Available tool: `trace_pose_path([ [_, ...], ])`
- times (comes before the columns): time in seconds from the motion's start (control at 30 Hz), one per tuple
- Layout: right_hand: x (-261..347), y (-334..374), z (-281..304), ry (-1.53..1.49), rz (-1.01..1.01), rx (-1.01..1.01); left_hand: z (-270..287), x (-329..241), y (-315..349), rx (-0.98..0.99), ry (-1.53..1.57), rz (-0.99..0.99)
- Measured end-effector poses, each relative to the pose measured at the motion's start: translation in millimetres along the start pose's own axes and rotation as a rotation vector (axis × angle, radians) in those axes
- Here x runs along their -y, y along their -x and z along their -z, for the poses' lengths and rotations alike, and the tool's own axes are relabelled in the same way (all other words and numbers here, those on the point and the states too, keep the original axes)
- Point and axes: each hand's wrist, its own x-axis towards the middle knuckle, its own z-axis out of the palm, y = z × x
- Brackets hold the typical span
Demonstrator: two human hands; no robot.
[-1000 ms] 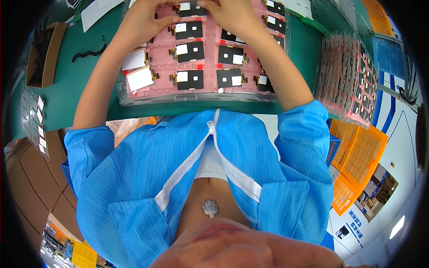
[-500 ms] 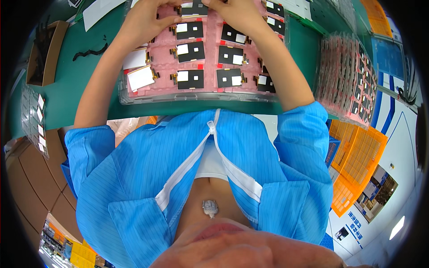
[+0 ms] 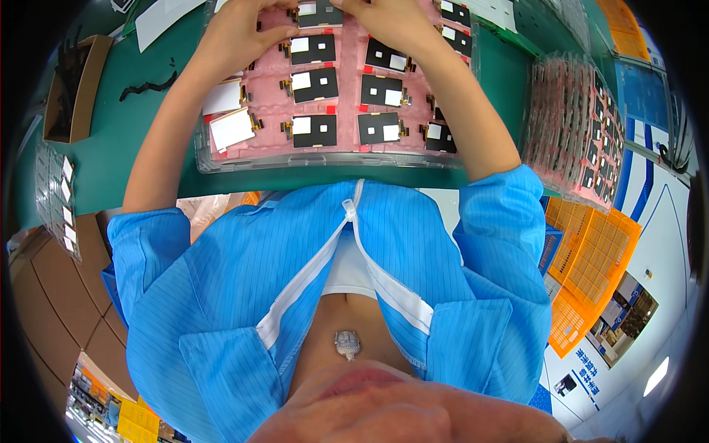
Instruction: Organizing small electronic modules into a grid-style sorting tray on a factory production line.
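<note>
My left hand (image 3: 238,33) and my right hand (image 3: 395,23) reach over a clear plastic tray with a pink lining (image 3: 277,133). Between them lies a thin black panel (image 3: 319,15) with a small light square, partly cut off by the top of the view. My left thumb is stretched out beside the panel's left side, apart from the index finger. A right fingertip touches the panel's right edge; the other right fingers are mostly out of view. Below sit more black panels (image 3: 323,48) with white patches and small gold-coloured flex tails. White-faced panels (image 3: 232,128) lie near my left forearm.
A stack of filled clear trays (image 3: 565,125) stands on the right of the green table (image 3: 148,118). An open cardboard box (image 3: 85,92) with black strips is at the left, a curled black strip (image 3: 148,88) beside it. Orange crates (image 3: 591,258) are lower right.
Both hands stay almost in place at the same black panel. My right forearm has shifted very slightly outward. The other panels have not moved.
</note>
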Motion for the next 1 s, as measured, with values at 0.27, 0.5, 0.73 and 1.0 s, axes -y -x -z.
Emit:
trace_pose_path([
  [0.27,-4,1,1,0.046,0.029,-0.017,-9,-42,-19,0.215,-0.860,0.582],
  [0.5,-2,2,2,0.082,0.047,-0.017,-8,-40,-18,0.217,-0.870,0.565],
  [0.73,-3,1,-2,0.101,0.044,-0.021,-2,-33,-14,0.203,-0.834,0.610],
  [1.0,-3,3,-1,0.149,0.064,-0.030,-9,-42,-21,0.219,-0.865,0.605],
])
